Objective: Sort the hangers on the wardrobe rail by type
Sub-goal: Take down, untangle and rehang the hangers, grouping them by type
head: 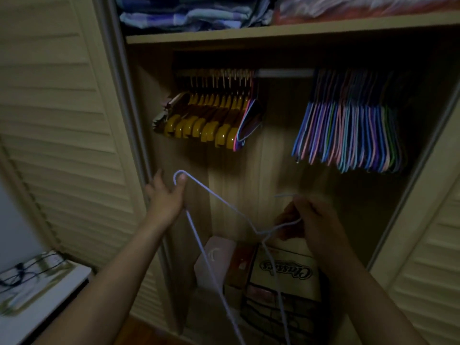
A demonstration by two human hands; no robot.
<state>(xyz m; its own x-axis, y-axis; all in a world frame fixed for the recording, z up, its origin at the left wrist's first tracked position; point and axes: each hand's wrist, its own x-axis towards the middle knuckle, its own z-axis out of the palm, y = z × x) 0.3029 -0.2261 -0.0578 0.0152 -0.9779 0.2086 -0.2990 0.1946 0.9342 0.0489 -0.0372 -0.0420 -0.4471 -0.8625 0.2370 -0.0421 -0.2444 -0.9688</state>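
Hanging below the rail point(283, 72), a pale blue wire hanger point(216, 195) was held low in the wardrobe: left hand point(165, 197) gripped its corner, right hand point(302, 220) pinched its hook. Wooden hangers point(204, 118) were bunched left on the rail, coloured wire hangers point(348, 135) right. Boxes point(281, 272) sat beneath; folded blankets point(191, 13) lay on the shelf point(273, 32).
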